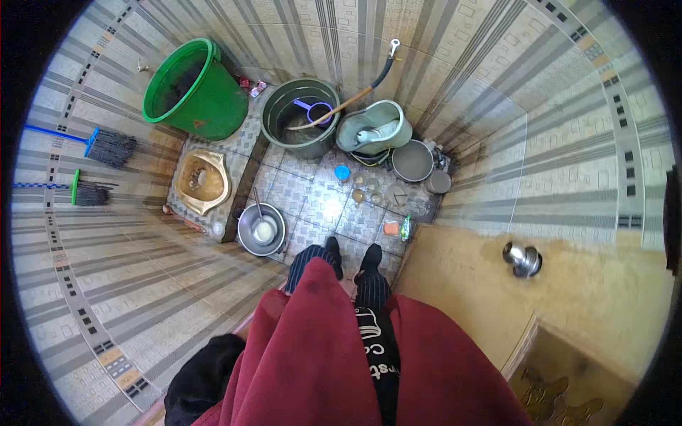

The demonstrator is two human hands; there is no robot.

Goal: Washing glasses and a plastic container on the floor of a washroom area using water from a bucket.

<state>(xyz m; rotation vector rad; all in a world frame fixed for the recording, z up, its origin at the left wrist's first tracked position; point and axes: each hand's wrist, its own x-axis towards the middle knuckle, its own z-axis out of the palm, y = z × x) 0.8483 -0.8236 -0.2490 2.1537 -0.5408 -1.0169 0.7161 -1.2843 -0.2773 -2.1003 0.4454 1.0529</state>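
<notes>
Neither of my hands is in view; a dark red garment (319, 346) hangs across the bottom of the picture. Before my black shoes (371, 257) lies a wet tiled floor (303, 213). To the left of my feet stands a metal pot (243, 234) with a long-handled utensil and something whitish inside. Drinking glasses (373, 185) stand on the floor ahead, close to a blue round lid or container (342, 172). Behind them are a wide basin of greyish water (413, 161), a smaller round vessel (439, 182) and a tilted grey-green plastic container (399, 125).
Against the far wall stand a green tub (218, 101) and a grey-green tub (319, 146) holding a purple dipper (319, 112). A hose (351, 99) runs there from a wall tap (394, 45). A squat toilet (226, 183) is left; a door with a knob (525, 261) is right.
</notes>
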